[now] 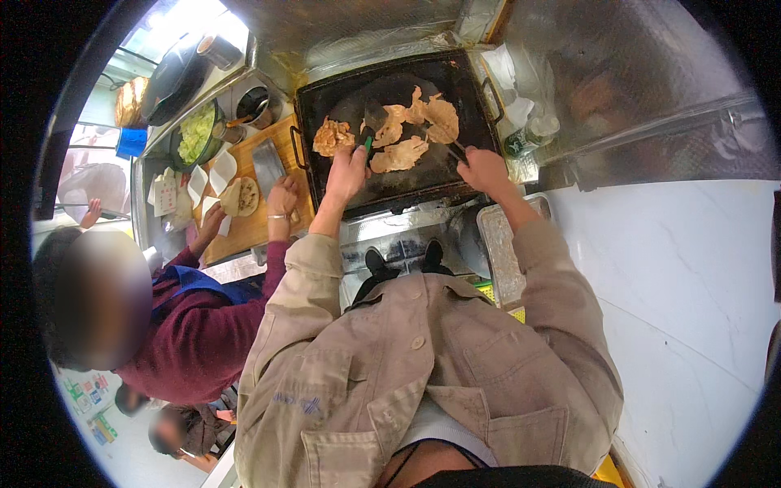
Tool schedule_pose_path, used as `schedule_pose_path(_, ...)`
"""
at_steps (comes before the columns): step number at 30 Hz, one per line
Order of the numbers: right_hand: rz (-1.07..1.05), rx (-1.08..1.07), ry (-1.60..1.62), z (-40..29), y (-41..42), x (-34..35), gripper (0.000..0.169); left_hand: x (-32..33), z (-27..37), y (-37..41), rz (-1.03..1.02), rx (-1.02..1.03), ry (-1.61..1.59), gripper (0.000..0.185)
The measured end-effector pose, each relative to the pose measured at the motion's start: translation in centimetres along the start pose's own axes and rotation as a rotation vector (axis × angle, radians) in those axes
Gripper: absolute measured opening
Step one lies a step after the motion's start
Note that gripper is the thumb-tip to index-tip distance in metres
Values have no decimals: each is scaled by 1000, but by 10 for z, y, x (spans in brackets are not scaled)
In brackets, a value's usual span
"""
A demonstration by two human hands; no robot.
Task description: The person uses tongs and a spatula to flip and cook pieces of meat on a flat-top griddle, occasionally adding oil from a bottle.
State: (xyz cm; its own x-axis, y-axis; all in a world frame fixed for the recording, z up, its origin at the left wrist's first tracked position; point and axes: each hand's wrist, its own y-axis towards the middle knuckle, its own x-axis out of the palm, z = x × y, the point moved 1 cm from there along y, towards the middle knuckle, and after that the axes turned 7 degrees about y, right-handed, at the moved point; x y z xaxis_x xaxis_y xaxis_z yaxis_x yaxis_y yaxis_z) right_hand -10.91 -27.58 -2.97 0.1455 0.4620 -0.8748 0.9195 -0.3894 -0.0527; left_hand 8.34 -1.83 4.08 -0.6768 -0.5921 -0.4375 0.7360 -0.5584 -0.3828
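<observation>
My left hand (349, 172) grips a spatula by its green and black handle (368, 146); the dark blade (374, 114) rests among meat on a black rectangular griddle (439, 177). In my right hand (485, 171) is the dark handle of a second utensil (456, 151), its far end partly hidden by a thin meat slice (442, 119). Another flat slice (399, 154) lies between my hands, nearer to me. Chopped meat (333, 136) is heaped at the griddle's left side, just beyond my left hand.
At left, a co-worker's hand (282, 198) is at a cleaver (268, 166) on a wooden board (293, 137); their other hand (213, 219) touches a filled flatbread (240, 196). A bowl of shredded greens (196, 135) stands behind. A green bottle (526, 139) sits right of the griddle.
</observation>
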Motion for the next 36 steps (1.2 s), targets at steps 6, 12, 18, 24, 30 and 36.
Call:
schedule_pose_path(6, 13, 219, -77, 19, -38, 6, 33, 44, -2, 0, -192, -121, -185, 42)
schedule_pose_path(12, 74, 285, -59, 10, -35, 3, 35, 96, 3, 10, -248, -101, -15, 42)
schedule_pose_path(18, -121, 291, -35, -10, -80, 4, 35, 66, -5, -8, -348, -103, 115, 42)
schedule_pose_path(24, 59, 237, 62, -25, -47, 0, 33, 44, -7, -2, -85, -23, -26, 40)
schedule_pose_path(30, -123, 323, 44, -40, 34, 21, 36, 50, -11, 37, -97, -71, 44, 40)
schedule_pose_path(36, 6, 333, 111, -29, 25, 17, 38, 45, 4, 21, -98, -48, 86, 40)
